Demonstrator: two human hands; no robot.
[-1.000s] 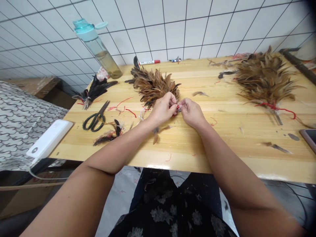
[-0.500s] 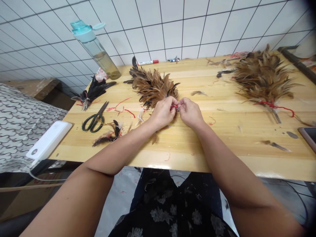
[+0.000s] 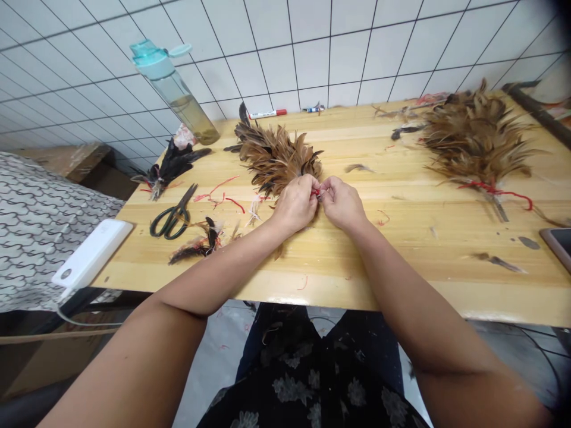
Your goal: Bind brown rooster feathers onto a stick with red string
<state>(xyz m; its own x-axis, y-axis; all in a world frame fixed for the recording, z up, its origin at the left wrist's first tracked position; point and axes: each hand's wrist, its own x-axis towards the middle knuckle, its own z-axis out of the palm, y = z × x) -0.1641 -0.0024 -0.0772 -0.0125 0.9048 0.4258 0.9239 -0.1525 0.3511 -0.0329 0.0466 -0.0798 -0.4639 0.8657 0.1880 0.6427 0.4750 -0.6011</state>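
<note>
A bundle of brown feathers [image 3: 279,157] lies on the wooden table, its bound end under my fingers. My left hand [image 3: 297,204] is closed at that end, pinching red string [image 3: 317,192]. Right beside it, my right hand [image 3: 341,201] is closed too, thumb and fingertips pressed on the same red string. The fingers largely hide the string and the quill ends. A second brown feather bundle [image 3: 479,139], tied with red string, rests on the right side of the table.
Black-handled scissors [image 3: 172,217], dark feathers [image 3: 169,166] and a white power bank [image 3: 93,252] lie left. Behind them stands a water bottle [image 3: 178,95]. Two markers, one red-capped [image 3: 267,113], lie along the tiled wall. A phone [image 3: 557,246] sits at the right edge.
Both hands stay at the bound end of the feathers, with only slight finger movement. The camera view has shifted a little.
</note>
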